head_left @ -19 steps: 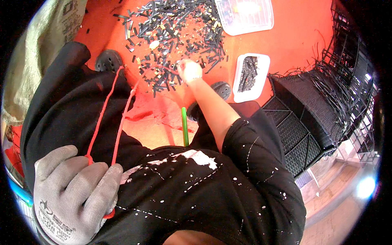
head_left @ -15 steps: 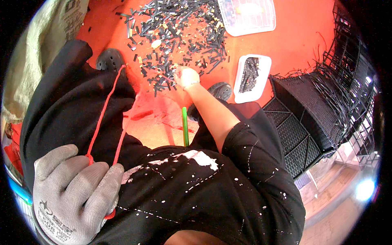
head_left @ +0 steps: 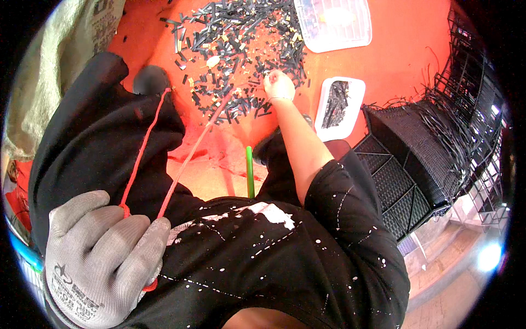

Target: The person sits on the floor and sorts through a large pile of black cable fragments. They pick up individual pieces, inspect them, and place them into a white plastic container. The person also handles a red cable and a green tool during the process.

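A grey knitted work glove covers my left hand (head_left: 104, 252), which sits low on the left with its fingers curled round a red cord (head_left: 143, 148). One strand runs taut up to beside a dark clog (head_left: 150, 80). A second strand, paler and blurred, slants up and right over the scraps; its far end is hard to follow. My bare right hand (head_left: 278, 86) is stretched forward above the right edge of a heap of short black strips (head_left: 235, 49). Its fingers are closed, and what they hold is too small to make out.
A clear plastic tub (head_left: 334, 27) stands at the far right of the heap. Nearer is a white tray (head_left: 327, 132) of black scraps. Black woven wicker work (head_left: 405, 142) with loose strands fills the right. A pale sack (head_left: 38, 82) stands left; a green tube (head_left: 250, 170) lies between my legs.
My right hand has moved right and slightly away from me. The second cord strand now slants further right and shows longer. My left hand has barely moved and still grips the cord.
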`<control>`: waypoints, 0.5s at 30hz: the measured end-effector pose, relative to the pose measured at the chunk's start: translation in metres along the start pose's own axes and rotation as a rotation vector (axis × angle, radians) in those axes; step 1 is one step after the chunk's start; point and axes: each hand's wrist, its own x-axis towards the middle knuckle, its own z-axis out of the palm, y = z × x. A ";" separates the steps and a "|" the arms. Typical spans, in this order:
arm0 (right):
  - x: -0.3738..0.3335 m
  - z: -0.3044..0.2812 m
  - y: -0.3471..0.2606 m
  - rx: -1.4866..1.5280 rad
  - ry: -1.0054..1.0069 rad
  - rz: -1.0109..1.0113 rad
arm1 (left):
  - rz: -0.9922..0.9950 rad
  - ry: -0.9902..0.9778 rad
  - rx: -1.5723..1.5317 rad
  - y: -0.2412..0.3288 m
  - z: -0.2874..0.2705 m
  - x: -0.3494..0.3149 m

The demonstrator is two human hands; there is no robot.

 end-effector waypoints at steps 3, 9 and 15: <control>-0.006 0.000 0.014 -0.019 0.041 0.101 | 0.039 -0.010 0.023 -0.005 0.003 0.002; 0.006 -0.009 0.024 -0.057 -0.005 0.217 | 0.037 0.005 0.025 -0.001 0.000 -0.001; 0.020 -0.011 0.021 -0.159 -0.042 0.112 | 0.055 0.012 0.010 -0.002 0.000 0.000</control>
